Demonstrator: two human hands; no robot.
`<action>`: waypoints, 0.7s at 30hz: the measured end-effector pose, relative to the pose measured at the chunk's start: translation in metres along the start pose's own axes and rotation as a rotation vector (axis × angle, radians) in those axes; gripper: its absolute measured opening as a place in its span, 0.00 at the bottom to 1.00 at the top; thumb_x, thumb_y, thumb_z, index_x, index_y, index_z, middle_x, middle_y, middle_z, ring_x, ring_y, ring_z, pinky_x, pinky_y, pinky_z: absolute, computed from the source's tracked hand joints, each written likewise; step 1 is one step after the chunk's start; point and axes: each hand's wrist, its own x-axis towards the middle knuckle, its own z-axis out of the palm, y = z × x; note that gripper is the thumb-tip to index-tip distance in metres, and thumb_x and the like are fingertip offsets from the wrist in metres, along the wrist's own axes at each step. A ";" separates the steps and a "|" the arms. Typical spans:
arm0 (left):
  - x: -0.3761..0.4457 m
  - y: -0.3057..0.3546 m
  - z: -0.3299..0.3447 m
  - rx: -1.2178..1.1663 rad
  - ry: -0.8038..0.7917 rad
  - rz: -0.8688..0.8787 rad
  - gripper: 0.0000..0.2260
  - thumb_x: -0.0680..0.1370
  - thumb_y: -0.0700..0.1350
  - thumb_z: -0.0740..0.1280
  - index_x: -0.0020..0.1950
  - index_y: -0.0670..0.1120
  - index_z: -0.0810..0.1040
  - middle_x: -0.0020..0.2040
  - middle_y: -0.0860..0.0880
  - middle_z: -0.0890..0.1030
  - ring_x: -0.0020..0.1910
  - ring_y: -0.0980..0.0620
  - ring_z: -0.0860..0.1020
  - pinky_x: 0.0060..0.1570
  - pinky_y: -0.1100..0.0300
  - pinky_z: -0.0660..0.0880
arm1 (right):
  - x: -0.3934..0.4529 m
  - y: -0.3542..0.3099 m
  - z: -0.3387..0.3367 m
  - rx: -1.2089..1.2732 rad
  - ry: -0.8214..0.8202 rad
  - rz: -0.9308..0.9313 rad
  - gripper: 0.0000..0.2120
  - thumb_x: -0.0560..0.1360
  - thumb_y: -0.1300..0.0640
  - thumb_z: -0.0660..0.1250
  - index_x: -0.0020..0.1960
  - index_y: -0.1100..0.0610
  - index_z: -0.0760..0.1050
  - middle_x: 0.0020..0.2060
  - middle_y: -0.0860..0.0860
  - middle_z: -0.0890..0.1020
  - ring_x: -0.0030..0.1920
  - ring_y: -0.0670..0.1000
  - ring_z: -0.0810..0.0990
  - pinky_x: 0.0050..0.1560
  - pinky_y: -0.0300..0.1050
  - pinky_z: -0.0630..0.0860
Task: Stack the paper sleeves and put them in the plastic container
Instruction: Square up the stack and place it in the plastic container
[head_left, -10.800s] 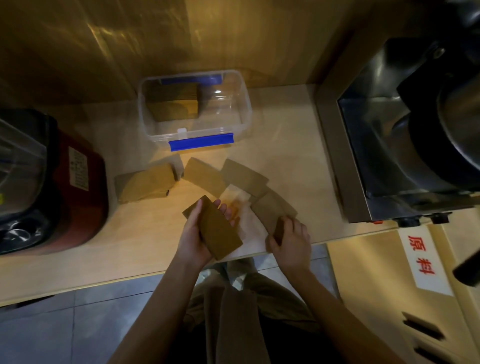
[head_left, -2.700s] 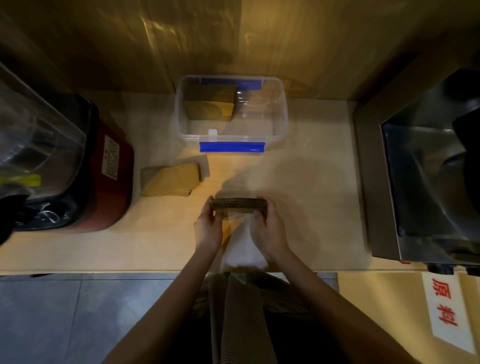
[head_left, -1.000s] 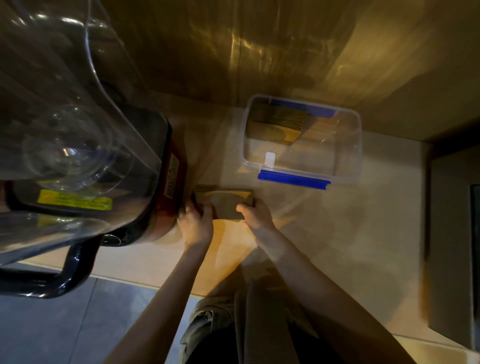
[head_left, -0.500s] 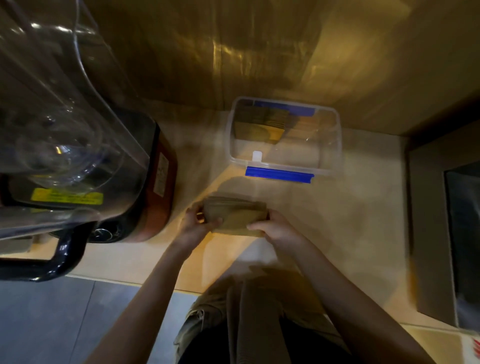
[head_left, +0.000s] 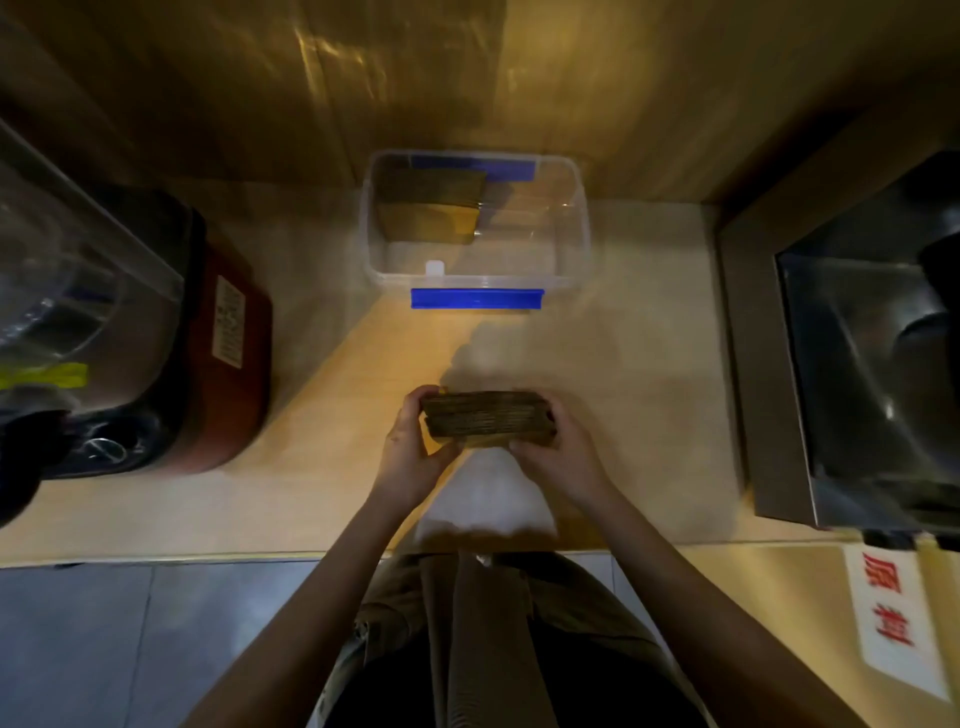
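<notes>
Sleeves, a thick brown stack of paper sleeves (head_left: 488, 420), are sitting squeezed between both hands in the head view, the only view on offer. The left hand (head_left: 413, 453) is wrapping the stack's left end, fingers curled over the far edge and thumb on the near side; the right hand (head_left: 558, 454) is doing the same at the right end. Both hands are closed on the stack, pressing inward from the ends, and that looks like a squaring grip, meant to keep the edges flush so the bundle travels as one block.

The stack is hanging just above the counter (head_left: 623, 374), near its front edge, edge-on to the camera so the layered sides are showing. Straight ahead and well apart from it, against the wall, the plastic container (head_left: 582, 228) is standing open with its blue latch (head_left: 477, 299) facing the person. One bundle of sleeves is already leaning in its left half (the right half is looking free, and that is probably where this one belongs).

To the left a red appliance (head_left: 228, 343) is crowding the counter, and to the right a steel machine (head_left: 857, 364) is boxing it in, so the straight lane forward seems the sensible route.
</notes>
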 end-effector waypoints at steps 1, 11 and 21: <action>0.000 0.000 0.003 0.010 -0.010 0.001 0.30 0.69 0.38 0.71 0.67 0.47 0.62 0.62 0.45 0.73 0.61 0.50 0.71 0.60 0.59 0.70 | -0.001 0.003 0.002 0.019 0.014 0.017 0.28 0.68 0.68 0.70 0.64 0.54 0.66 0.57 0.50 0.76 0.61 0.51 0.74 0.62 0.47 0.73; -0.003 0.002 0.024 -0.105 0.044 -0.081 0.34 0.71 0.34 0.67 0.71 0.49 0.56 0.60 0.49 0.70 0.62 0.48 0.71 0.60 0.54 0.73 | 0.000 0.008 0.023 0.103 0.094 0.024 0.39 0.68 0.69 0.68 0.72 0.52 0.54 0.63 0.49 0.70 0.63 0.47 0.69 0.59 0.35 0.71; -0.013 0.001 0.027 -0.045 0.147 -0.075 0.36 0.69 0.36 0.70 0.72 0.47 0.56 0.68 0.44 0.70 0.65 0.51 0.69 0.60 0.64 0.66 | -0.004 0.014 0.022 -0.010 0.103 -0.071 0.44 0.68 0.68 0.69 0.74 0.49 0.48 0.59 0.39 0.72 0.58 0.33 0.72 0.55 0.26 0.71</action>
